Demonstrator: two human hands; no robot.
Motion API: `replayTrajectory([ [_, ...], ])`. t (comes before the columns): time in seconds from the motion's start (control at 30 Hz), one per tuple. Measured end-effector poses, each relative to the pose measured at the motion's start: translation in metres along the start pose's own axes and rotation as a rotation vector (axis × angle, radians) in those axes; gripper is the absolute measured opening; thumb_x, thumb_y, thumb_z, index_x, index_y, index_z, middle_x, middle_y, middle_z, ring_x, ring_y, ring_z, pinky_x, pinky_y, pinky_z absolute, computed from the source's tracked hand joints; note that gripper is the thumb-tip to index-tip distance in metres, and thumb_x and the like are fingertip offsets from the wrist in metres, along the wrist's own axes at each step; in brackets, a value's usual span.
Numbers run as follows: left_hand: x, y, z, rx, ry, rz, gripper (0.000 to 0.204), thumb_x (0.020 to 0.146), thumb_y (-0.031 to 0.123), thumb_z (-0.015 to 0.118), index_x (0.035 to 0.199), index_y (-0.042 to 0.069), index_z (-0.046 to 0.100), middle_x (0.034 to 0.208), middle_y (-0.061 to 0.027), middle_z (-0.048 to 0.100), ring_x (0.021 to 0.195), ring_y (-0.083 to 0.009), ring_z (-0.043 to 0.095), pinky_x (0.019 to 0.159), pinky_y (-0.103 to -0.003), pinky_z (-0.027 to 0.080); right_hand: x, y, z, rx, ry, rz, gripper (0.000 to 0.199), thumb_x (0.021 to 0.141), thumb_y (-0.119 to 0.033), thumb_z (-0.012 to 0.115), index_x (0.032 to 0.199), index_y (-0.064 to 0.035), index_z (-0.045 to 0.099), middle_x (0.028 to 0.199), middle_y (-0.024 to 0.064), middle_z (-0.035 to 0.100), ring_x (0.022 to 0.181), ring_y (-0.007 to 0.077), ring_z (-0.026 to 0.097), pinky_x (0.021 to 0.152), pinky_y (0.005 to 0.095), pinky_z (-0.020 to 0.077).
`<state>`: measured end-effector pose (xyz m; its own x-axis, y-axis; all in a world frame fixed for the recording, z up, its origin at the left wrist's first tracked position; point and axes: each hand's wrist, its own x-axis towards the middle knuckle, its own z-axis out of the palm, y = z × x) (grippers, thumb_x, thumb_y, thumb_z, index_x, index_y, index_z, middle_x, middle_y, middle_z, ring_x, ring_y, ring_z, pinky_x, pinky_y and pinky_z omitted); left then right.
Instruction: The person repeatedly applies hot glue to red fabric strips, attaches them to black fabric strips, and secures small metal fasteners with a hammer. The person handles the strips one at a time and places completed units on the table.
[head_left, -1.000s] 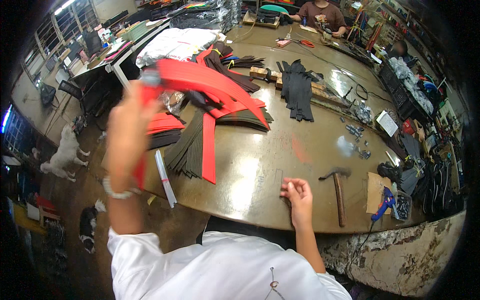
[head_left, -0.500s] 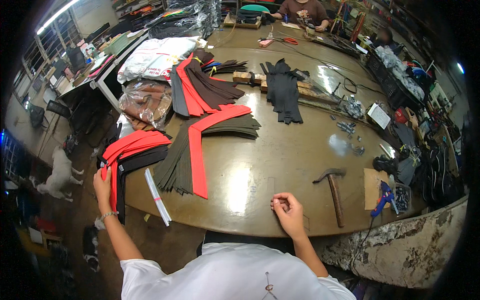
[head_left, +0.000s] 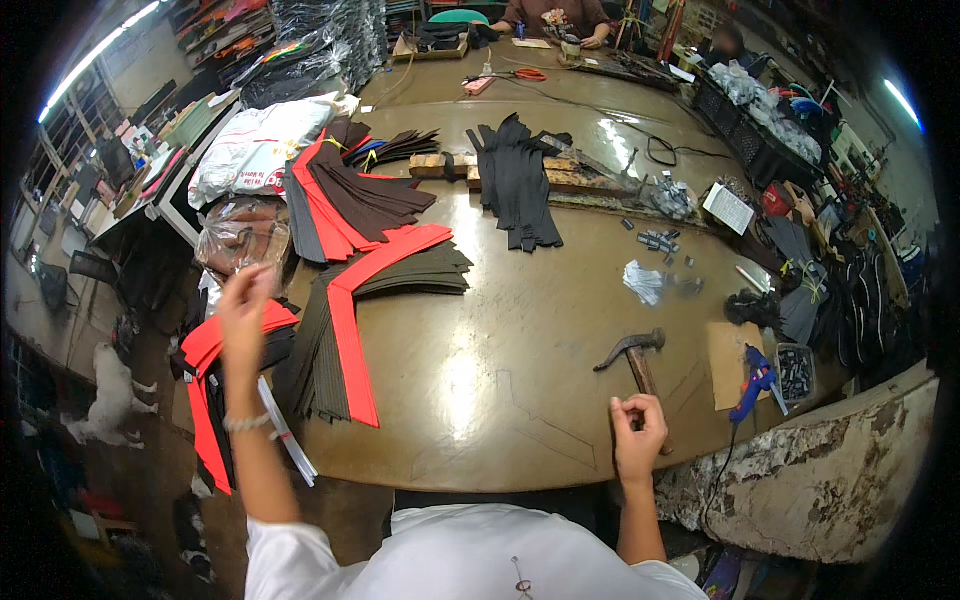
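Observation:
My left hand point(head_left: 243, 318) is raised over the table's left edge, just above a stack of red and black cut pieces point(head_left: 203, 392) that hangs off that edge; whether it grips anything is unclear. My right hand point(head_left: 638, 432) rests at the near edge of the brown table point(head_left: 500, 390), fingers curled together with nothing visible in them, right beside the handle of a hammer point(head_left: 635, 357). A red V-shaped piece point(head_left: 345, 320) lies on a pile of dark pieces in front of my left hand.
A clear plastic bag point(head_left: 240, 235) and a white sack point(head_left: 260, 150) sit at the left. Black strips point(head_left: 520, 185), a blue glue gun point(head_left: 755, 382) and small metal parts point(head_left: 655, 240) lie farther off. Another person point(head_left: 550, 12) works at the far end. A white dog point(head_left: 110, 392) stands on the floor.
My left hand has set the red and black stack down at the table's left edge and risen above it. My right hand has shifted slightly right, next to the hammer handle.

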<state>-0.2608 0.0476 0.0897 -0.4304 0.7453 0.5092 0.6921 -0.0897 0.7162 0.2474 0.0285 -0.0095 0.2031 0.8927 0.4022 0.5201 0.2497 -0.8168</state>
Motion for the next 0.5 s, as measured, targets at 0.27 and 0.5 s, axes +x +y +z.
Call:
replayTrajectory([
  [0.27, 0.048, 0.061, 0.311, -0.266, -0.512, -0.286, 0.043, 0.088, 0.039, 0.07, 0.099, -0.003, 0.074, 0.086, -0.0124, 0.073, 0.081, -0.0177, 0.067, 0.075, -0.034, 0.052, -0.003, 0.005, 0.0, 0.185, -0.156, 0.114, 0.013, 0.072, -0.002, 0.083, 0.076, -0.0015, 0.071, 0.075, 0.0038, 0.067, 0.064, 0.0099, 0.056, 0.058, 0.0236, 0.0437],
  [0.5, 0.047, 0.039, 0.358, -0.146, -0.336, -0.096, 0.03, 0.077, 0.029, 0.079, 0.081, -0.001, 0.075, 0.073, -0.0136, 0.072, 0.068, -0.0217, 0.07, 0.066, -0.033, 0.053, -0.001, 0.003, -0.001, 0.178, -0.171, 0.202, 0.015, 0.081, -0.013, 0.079, 0.077, -0.0004, 0.072, 0.071, 0.0048, 0.068, 0.057, 0.0096, 0.054, 0.055, 0.025, 0.0429],
])
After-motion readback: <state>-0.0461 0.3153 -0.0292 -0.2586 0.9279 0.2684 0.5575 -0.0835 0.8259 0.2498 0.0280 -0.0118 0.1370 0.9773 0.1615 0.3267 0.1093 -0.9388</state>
